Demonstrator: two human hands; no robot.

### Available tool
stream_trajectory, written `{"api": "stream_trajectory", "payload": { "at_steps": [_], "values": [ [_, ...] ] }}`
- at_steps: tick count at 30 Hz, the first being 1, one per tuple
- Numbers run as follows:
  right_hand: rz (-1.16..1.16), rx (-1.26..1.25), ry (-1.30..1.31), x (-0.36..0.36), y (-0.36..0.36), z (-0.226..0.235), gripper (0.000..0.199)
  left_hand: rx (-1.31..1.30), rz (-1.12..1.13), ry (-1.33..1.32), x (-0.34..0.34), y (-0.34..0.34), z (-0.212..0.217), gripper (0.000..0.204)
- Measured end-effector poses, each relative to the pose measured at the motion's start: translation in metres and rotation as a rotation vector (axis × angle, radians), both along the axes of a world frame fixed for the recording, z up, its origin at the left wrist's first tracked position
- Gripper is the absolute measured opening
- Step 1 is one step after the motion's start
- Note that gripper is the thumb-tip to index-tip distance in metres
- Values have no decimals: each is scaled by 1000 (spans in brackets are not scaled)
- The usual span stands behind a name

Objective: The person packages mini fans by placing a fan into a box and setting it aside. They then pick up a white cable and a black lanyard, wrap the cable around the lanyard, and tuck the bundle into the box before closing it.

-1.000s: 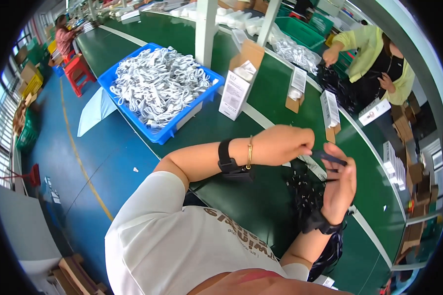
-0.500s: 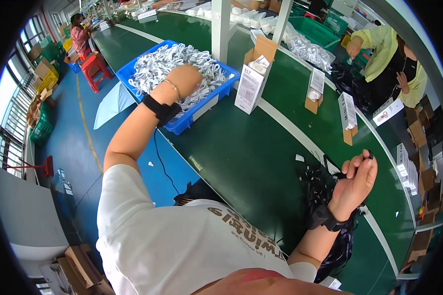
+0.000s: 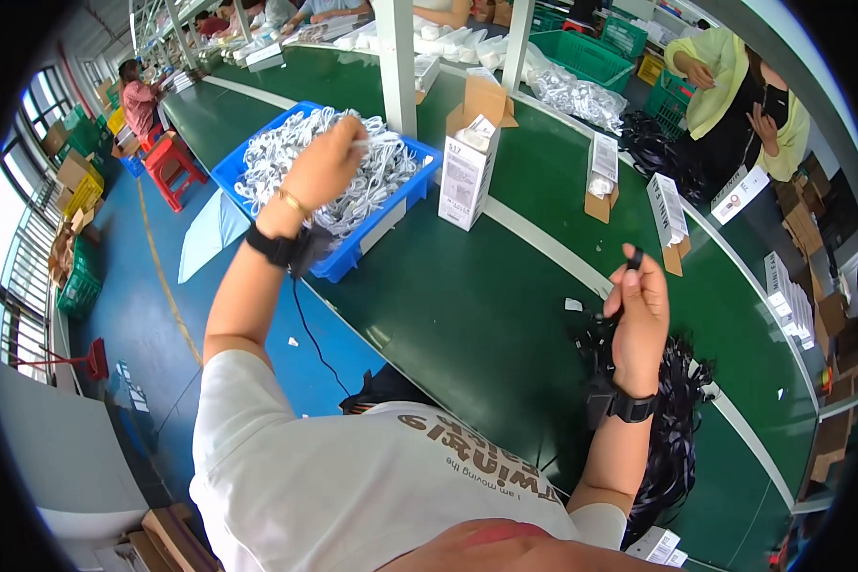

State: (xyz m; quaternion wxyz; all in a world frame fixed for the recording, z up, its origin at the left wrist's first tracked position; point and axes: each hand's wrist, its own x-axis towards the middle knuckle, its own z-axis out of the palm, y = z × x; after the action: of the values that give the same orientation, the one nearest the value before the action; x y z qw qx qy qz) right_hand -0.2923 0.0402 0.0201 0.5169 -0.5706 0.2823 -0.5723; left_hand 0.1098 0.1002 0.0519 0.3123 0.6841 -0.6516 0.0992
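A blue plastic crate (image 3: 360,259) is heaped with bundled white cables (image 3: 383,181). Over the heap, my left hand (image 3: 326,164) is closed, with a pale bit of white cable at its fingertips; the fingers partly hide it. My right hand (image 3: 642,315) is raised over the table at the right, pinching a small black strap (image 3: 635,258) between thumb and fingers. Below and beside that hand lies a pile of loose black straps (image 3: 675,410). A tall white box (image 3: 467,176) with open brown flaps stands right of the crate, a white item inside its top.
The green table (image 3: 448,296) has a pale strip along it. White boxes (image 3: 670,212) lie beyond my right hand. At the back are a green crate (image 3: 582,62), clear bags (image 3: 582,100) and a co-worker in a yellow top (image 3: 710,86). White posts (image 3: 398,71) rise behind the crate.
My left hand has lifted slightly from the cable heap, fingers now pinched and higher. My right hand has swung inward to the left and up, the black strap now plainer between its fingers.
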Motion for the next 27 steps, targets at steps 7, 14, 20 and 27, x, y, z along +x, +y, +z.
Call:
{"api": "stream_trajectory", "payload": {
  "at_steps": [7,14,20,27],
  "values": [
    [104,117,-19,6,-2,-22,14,219,-779,735,-177,-11,11,17],
    [40,61,-65,6,6,-21,11,3,-845,252,-230,-34,-18,21],
    [89,61,-6,0,8,-27,14,297,-958,825,-228,-46,-28,26],
    [207,123,126,0,1,-24,14,404,-1032,843,-218,-53,-29,23]
  ]
}}
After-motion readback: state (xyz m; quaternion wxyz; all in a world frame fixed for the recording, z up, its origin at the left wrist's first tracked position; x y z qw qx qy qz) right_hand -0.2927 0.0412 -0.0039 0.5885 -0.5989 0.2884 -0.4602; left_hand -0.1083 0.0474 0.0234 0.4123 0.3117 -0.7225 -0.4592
